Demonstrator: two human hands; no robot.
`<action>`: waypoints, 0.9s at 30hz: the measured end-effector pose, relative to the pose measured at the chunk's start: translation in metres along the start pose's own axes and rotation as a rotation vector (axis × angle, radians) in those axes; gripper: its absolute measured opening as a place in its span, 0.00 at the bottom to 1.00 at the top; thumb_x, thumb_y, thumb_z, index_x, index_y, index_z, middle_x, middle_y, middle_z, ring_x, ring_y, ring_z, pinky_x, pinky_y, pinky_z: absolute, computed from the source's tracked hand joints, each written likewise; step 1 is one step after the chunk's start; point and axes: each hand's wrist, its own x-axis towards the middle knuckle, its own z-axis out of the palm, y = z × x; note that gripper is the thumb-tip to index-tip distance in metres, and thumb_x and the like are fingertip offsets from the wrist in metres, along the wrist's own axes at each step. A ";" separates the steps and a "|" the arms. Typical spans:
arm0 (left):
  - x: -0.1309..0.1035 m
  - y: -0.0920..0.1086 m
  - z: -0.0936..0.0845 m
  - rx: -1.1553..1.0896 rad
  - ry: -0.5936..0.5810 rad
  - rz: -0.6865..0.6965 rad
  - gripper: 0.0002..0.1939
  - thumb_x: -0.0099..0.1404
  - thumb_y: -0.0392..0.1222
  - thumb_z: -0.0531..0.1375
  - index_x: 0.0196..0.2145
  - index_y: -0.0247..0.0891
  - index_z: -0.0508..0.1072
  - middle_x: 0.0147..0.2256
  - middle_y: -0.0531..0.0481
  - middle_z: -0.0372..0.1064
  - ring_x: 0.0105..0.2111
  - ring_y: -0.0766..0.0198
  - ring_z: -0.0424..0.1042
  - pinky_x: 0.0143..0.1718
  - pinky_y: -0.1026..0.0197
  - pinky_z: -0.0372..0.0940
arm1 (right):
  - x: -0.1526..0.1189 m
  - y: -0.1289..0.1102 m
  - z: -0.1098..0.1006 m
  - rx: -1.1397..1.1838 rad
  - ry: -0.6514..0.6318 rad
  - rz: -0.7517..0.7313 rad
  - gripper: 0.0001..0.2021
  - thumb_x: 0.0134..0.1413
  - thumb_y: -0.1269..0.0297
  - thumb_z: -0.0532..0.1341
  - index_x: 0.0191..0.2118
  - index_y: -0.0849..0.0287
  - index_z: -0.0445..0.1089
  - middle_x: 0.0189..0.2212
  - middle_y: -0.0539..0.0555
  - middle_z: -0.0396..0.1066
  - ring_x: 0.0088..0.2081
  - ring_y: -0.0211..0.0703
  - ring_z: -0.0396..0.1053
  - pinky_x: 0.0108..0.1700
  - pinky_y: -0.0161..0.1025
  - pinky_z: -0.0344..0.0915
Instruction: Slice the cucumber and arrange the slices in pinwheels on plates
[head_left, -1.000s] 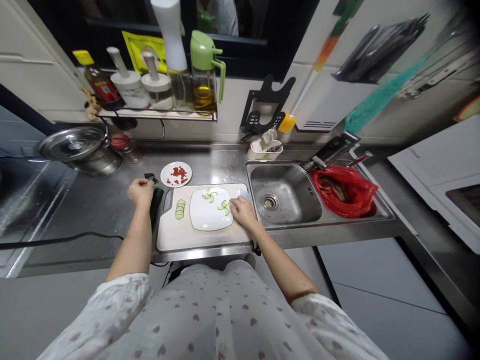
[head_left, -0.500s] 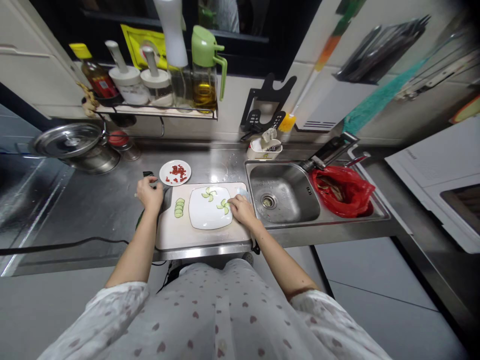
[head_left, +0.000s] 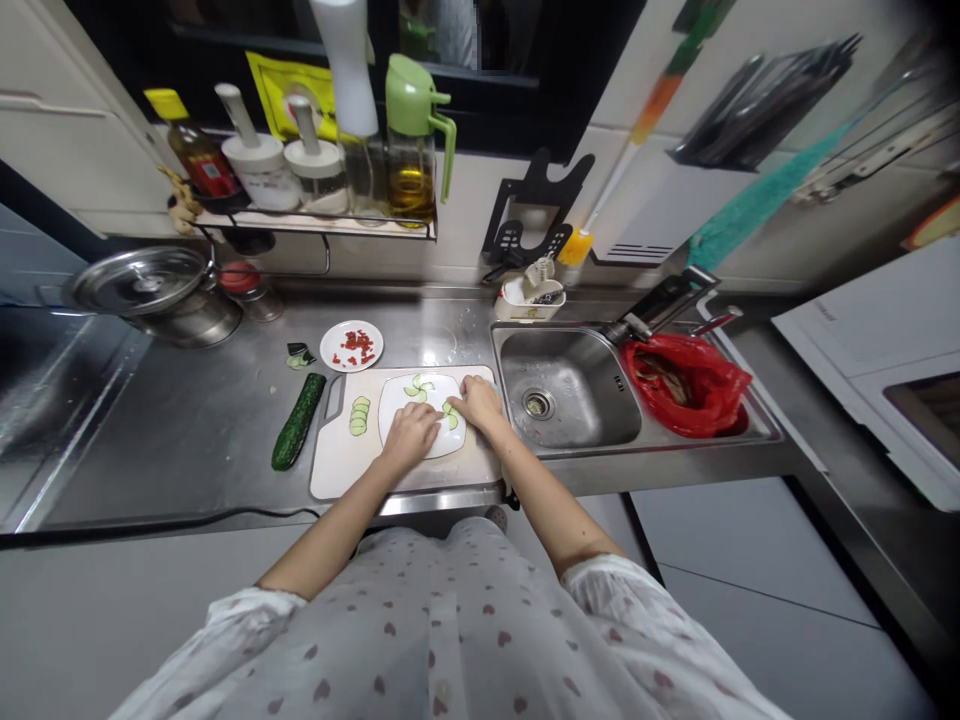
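A white square plate [head_left: 415,381] lies on the cutting board [head_left: 343,479], bearing two pinwheel shapes of pale green cucumber slices. Over the front of the plate, my left hand [head_left: 411,437] reaches in with bent fingers, its tips closed at the right pinwheel's cucumber slices [head_left: 451,416]. From the other side my right hand [head_left: 480,402] meets the same slices, thumb and fingertips closed at their edge. Which slice each hand grips is partly hidden. Left of the plate, a short row of overlapping cucumber rounds [head_left: 359,416] rests on the board.
A whole cucumber [head_left: 298,422] lies left of the board, with cut ends [head_left: 300,355] behind it. Chopped red pieces sit on a small white dish [head_left: 327,350]. The sink [head_left: 570,390] and a red bag [head_left: 720,392] are to the right. A condiment shelf [head_left: 360,226] hangs above.
My left hand has moved right, from beside the board's left edge onto the plate, uncovering the cucumber and cut ends. My right hand has shifted slightly at the right pinwheel.
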 end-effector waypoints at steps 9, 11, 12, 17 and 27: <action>0.004 0.008 0.012 0.108 -0.092 0.004 0.20 0.70 0.38 0.48 0.55 0.44 0.70 0.51 0.42 0.67 0.51 0.52 0.59 0.47 0.50 0.57 | 0.002 -0.004 -0.006 -0.039 -0.046 0.024 0.13 0.55 0.55 0.63 0.42 0.57 0.68 0.45 0.59 0.68 0.48 0.49 0.64 0.44 0.40 0.61; 0.005 0.007 0.012 0.106 -0.098 0.009 0.20 0.70 0.38 0.48 0.55 0.45 0.70 0.50 0.42 0.67 0.51 0.52 0.59 0.46 0.50 0.57 | 0.002 -0.004 -0.006 -0.038 -0.038 0.012 0.13 0.56 0.55 0.62 0.42 0.57 0.68 0.45 0.58 0.68 0.48 0.49 0.64 0.43 0.40 0.61; 0.005 0.007 0.012 0.103 -0.099 0.013 0.20 0.70 0.38 0.48 0.55 0.45 0.70 0.50 0.42 0.67 0.51 0.52 0.59 0.46 0.50 0.57 | 0.002 -0.004 -0.006 -0.037 -0.033 0.005 0.12 0.56 0.55 0.62 0.42 0.57 0.68 0.45 0.58 0.68 0.48 0.49 0.64 0.43 0.40 0.61; 0.007 0.006 0.012 0.103 -0.103 0.020 0.20 0.69 0.37 0.49 0.55 0.46 0.71 0.50 0.42 0.67 0.51 0.52 0.59 0.46 0.50 0.57 | 0.001 -0.004 -0.003 -0.028 -0.021 -0.006 0.11 0.58 0.56 0.61 0.42 0.57 0.68 0.45 0.59 0.68 0.48 0.49 0.63 0.43 0.40 0.60; 0.009 0.004 0.012 0.091 -0.083 -0.001 0.19 0.69 0.36 0.49 0.53 0.45 0.71 0.49 0.42 0.68 0.50 0.53 0.60 0.46 0.51 0.57 | -0.013 0.007 -0.002 0.007 -0.020 0.028 0.12 0.58 0.55 0.60 0.41 0.57 0.69 0.43 0.57 0.69 0.45 0.47 0.65 0.41 0.38 0.59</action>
